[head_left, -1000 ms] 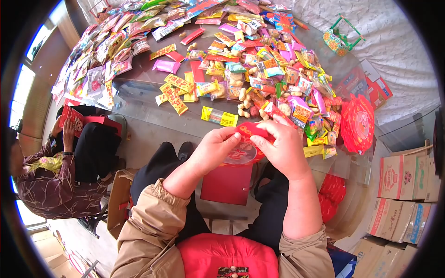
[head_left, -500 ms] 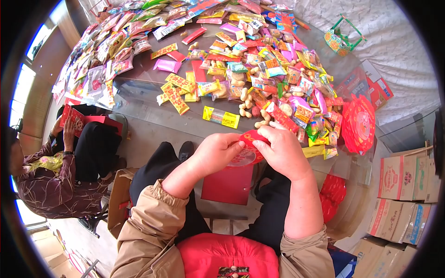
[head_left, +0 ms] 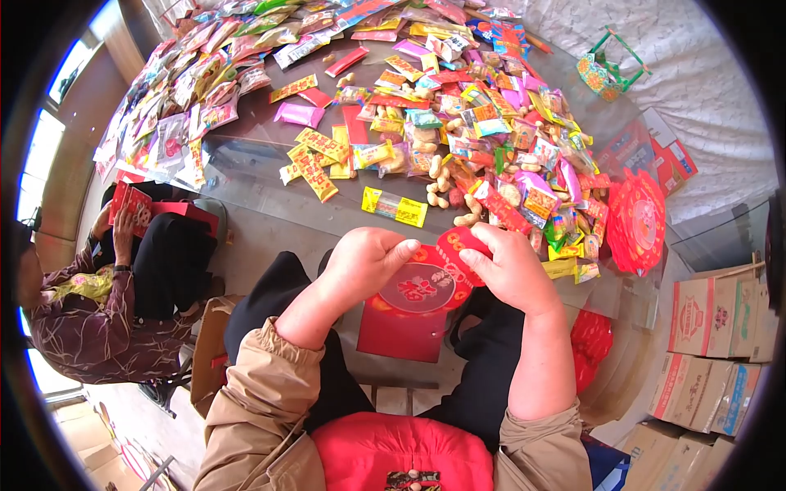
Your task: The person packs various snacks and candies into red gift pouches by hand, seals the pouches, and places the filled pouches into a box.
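Note:
A red pouch with gold patterns and a round clear window hangs between my two hands below the table edge. My left hand grips its upper left part, thumb on top. My right hand pinches the folded upper right part of the pouch. Just beyond my hands, on the glass table, lie a yellow packet, peanuts in shells and a heap of wrapped sweets. A stack of similar red pouches rests at the right table edge.
Many snack packets cover the table's far left. A green-handled basket stands at the back right. Cardboard boxes are stacked on the right. At the left sits another person holding a red box. A red board is below the pouch.
My hands have moved apart, the left one leftward and the right one slightly rightward. The pouch is spread wider, with its round window now in fuller view.

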`<state>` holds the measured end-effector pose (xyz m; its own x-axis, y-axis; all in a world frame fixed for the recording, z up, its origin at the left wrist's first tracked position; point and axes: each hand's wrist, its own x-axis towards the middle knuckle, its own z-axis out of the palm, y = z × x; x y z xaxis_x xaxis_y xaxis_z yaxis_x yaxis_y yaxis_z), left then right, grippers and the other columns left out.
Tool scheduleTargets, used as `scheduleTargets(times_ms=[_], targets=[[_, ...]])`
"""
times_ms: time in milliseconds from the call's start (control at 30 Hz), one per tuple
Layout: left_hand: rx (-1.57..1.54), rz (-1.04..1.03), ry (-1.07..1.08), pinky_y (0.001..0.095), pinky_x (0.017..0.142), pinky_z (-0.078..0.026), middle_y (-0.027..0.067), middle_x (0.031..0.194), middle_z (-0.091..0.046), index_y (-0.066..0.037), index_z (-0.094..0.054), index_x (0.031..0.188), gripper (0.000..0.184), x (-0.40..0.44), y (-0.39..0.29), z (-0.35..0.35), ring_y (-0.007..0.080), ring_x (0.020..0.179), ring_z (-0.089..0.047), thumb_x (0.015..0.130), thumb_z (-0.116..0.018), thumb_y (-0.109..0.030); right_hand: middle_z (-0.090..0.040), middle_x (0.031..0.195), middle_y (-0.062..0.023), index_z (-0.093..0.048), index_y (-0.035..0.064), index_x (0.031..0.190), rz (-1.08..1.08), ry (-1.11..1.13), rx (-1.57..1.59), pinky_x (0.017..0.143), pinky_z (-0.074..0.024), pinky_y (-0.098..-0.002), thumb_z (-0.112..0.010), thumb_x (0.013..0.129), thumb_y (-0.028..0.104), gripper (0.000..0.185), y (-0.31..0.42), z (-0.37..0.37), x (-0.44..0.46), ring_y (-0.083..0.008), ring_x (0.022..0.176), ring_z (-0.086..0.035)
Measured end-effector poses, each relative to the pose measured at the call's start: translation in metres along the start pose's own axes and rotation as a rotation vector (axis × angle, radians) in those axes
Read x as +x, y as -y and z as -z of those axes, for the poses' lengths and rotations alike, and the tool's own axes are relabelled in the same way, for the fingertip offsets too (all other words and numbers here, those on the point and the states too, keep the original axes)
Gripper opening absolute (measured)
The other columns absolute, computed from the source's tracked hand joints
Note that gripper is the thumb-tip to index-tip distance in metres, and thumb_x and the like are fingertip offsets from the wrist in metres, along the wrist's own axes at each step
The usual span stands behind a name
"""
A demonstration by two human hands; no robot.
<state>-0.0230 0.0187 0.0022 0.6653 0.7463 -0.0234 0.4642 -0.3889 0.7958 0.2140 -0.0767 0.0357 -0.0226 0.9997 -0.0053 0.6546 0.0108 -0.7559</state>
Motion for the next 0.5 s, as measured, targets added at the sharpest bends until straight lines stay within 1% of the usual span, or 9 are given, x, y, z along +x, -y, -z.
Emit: scheduleTargets(times_ms=[33, 133, 233, 267, 333, 433, 467, 500], targets=[[0.034, -0.039, -0.014, 0.0416, 0.061, -0.049, 0.0196, 0.068, -0.06, 0.002, -0.071, 0.088, 0.037, 0.0, 0.002, 0.0, 0.0317, 0.061, -0.061, 0.101, -0.067, -0.032, -0.068, 0.094, -0.0266, -0.066, -0.0028, 0.118, -0.013, 0.015, 0.027, 0.079, -0.0522, -0.0446, -0.069, 0.095, 0.022, 0.034, -0.001, 0.001, 0.0, -0.0426, 0.091, -0.068], [0.019, -0.102, -0.057, 0.0423, 0.06, -0.048, 0.0192, 0.066, -0.058, 0.002, -0.069, 0.084, 0.038, 0.0, 0.003, 0.002, 0.0341, 0.059, -0.058, 0.1, -0.068, -0.032, -0.067, 0.092, -0.0269, -0.065, -0.0033, 0.12, -0.012, 0.034, 0.058, 0.077, -0.0518, -0.0435, -0.069, 0.096, 0.022, 0.035, -0.007, 0.001, 0.0, -0.0421, 0.089, -0.068], [-0.008, -0.098, -0.077, 0.0401, 0.056, -0.045, 0.0131, 0.064, -0.059, 0.003, -0.065, 0.079, 0.04, 0.0, 0.003, 0.008, 0.0279, 0.057, -0.056, 0.101, -0.067, -0.03, -0.066, 0.09, -0.0266, -0.064, -0.0024, 0.121, 0.02, 0.019, 0.071, 0.075, -0.0511, -0.0437, -0.068, 0.096, 0.021, 0.035, -0.008, 0.0, 0.001, -0.0421, 0.087, -0.067], [-0.09, -0.057, -0.082, 0.0391, 0.056, -0.044, 0.0103, 0.064, -0.059, 0.002, -0.064, 0.077, 0.041, 0.0, 0.004, 0.008, 0.0251, 0.057, -0.056, 0.102, -0.065, -0.03, -0.066, 0.088, -0.0265, -0.063, -0.0019, 0.121, 0.03, 0.01, 0.076, 0.074, -0.0509, -0.0439, -0.068, 0.096, 0.021, 0.035, -0.008, 0.0, 0.001, -0.0422, 0.086, -0.067], [-0.255, 0.028, -0.09, 0.0371, 0.054, -0.043, 0.0045, 0.064, -0.06, 0.001, -0.063, 0.073, 0.043, -0.001, 0.008, 0.006, 0.0194, 0.057, -0.055, 0.104, -0.063, -0.029, -0.064, 0.086, -0.0262, -0.063, -0.0017, 0.116, 0.006, 0.04, 0.054, 0.072, -0.0501, -0.0446, -0.068, 0.096, 0.021, 0.031, -0.006, 0.004, 0.0, -0.0432, 0.084, -0.066], [-0.997, 0.137, 0.023, 0.0336, 0.058, -0.042, 0.0001, 0.065, -0.058, -0.002, -0.064, 0.073, 0.045, 0.004, 0.031, 0.009, 0.0136, 0.064, -0.054, 0.108, -0.057, -0.031, -0.063, 0.084, -0.0256, -0.062, -0.0012, 0.107, 0.028, 0.071, -0.008, 0.07, -0.049, -0.0452, -0.068, 0.097, 0.021, 0.025, -0.001, 0.013, -0.004, -0.0446, 0.082, -0.063], [-1.057, 0.084, 0.138, 0.0327, 0.068, -0.046, 0.0026, 0.076, -0.062, -0.003, -0.066, 0.085, 0.041, 0.005, 0.038, 0.01, 0.0143, 0.075, -0.059, 0.107, -0.057, -0.036, -0.062, 0.083, -0.0254, -0.061, -0.001, 0.104, 0.045, 0.079, -0.031, 0.07, -0.0486, -0.0454, -0.067, 0.097, 0.021, 0.024, 0.0, 0.014, -0.005, -0.045, 0.081, -0.063], [-1.112, 0.036, 0.257, 0.0319, 0.079, -0.05, 0.0051, 0.086, -0.066, -0.003, -0.067, 0.097, 0.041, 0.006, 0.045, 0.011, 0.015, 0.086, -0.063, 0.106, -0.057, -0.042, -0.062, 0.084, -0.0251, -0.06, -0.0007, 0.102, 0.052, 0.141, -0.011, 0.07, -0.0484, -0.046, -0.068, 0.096, 0.021, 0.024, 0.002, 0.015, -0.006, -0.0451, 0.082, -0.062]])
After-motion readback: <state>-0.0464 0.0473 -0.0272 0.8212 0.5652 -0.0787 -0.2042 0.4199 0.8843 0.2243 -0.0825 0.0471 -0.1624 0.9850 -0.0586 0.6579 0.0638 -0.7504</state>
